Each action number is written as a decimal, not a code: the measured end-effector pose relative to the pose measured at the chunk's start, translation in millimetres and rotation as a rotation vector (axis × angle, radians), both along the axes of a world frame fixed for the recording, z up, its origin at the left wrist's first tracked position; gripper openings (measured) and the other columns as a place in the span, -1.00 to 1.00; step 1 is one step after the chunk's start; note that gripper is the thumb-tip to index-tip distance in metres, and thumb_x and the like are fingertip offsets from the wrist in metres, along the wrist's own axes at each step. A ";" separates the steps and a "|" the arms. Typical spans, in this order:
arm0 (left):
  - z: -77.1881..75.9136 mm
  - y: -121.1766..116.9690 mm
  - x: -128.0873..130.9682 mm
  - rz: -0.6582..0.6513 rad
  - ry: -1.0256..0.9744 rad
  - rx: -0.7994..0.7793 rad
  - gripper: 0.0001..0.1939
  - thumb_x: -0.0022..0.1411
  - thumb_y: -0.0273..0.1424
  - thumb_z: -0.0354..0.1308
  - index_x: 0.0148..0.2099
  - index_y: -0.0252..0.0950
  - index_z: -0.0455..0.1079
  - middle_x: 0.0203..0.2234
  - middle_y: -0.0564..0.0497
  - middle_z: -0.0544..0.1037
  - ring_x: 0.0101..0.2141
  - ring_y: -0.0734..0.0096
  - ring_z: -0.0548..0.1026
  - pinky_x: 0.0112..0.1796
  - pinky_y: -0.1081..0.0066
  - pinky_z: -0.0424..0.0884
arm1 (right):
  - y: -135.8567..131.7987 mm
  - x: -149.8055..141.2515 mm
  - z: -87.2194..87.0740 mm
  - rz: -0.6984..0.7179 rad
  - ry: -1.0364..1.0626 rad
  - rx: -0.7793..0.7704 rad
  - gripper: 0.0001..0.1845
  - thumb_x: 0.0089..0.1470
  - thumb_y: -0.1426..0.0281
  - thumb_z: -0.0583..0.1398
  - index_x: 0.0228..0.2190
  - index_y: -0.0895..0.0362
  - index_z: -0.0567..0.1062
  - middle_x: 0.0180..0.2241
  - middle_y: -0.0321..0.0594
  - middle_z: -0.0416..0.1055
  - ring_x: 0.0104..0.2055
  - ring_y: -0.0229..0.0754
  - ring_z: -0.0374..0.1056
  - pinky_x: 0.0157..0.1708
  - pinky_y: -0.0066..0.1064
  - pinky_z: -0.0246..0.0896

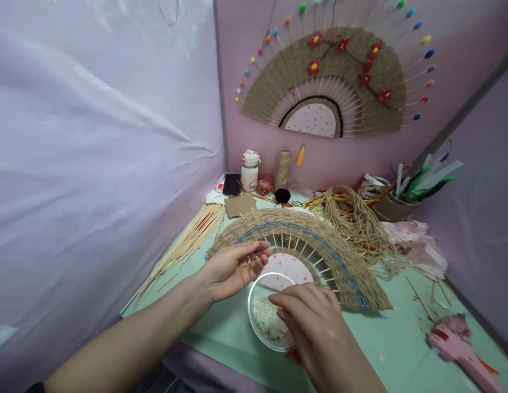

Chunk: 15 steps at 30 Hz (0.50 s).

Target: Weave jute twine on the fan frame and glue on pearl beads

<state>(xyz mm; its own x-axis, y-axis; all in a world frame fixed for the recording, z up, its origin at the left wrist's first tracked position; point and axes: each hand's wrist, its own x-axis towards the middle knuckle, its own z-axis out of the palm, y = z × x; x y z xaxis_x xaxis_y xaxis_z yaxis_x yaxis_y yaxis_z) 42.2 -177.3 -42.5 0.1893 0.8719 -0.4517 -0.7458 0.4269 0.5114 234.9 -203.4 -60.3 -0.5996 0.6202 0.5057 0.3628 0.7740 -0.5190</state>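
My left hand (233, 270) is palm up and cupped, with a few small shiny beads (249, 260) at its curled fingers. Just to the right, my right hand (315, 322) hangs over a clear round bowl (250, 308), thumb and fingers drawn together. Whether a bead sits between those fingertips is hidden. White pearl-like beads (264, 316) cover part of the bowl's bottom. Behind both hands lies a woven cord fan (254, 224) with a blue band, bare wooden ribs and a dotted cloth centre (284, 265).
Thin wooden sticks (184, 240) lie at left. A bottle (249, 172), a twine spool (282, 170) and a black phone-like object (232, 184) stand at the back. Loose cord (352, 218) heaps at right, near a pink glue gun (458, 349). A decorated fan (274, 82) hangs on the wall.
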 end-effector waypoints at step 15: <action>-21.6 18.3 -12.3 0.056 0.063 0.031 -0.83 0.22 -0.70 -0.06 -0.21 -0.52 0.34 -0.44 -0.05 0.39 -0.51 0.69 0.39 -0.50 0.72 0.39 | -10.1 69.1 4.9 -0.297 -0.029 0.017 -0.75 0.16 0.46 0.12 -0.10 0.04 0.36 -0.17 -0.19 0.40 -0.10 -0.18 0.32 -0.16 -0.41 0.22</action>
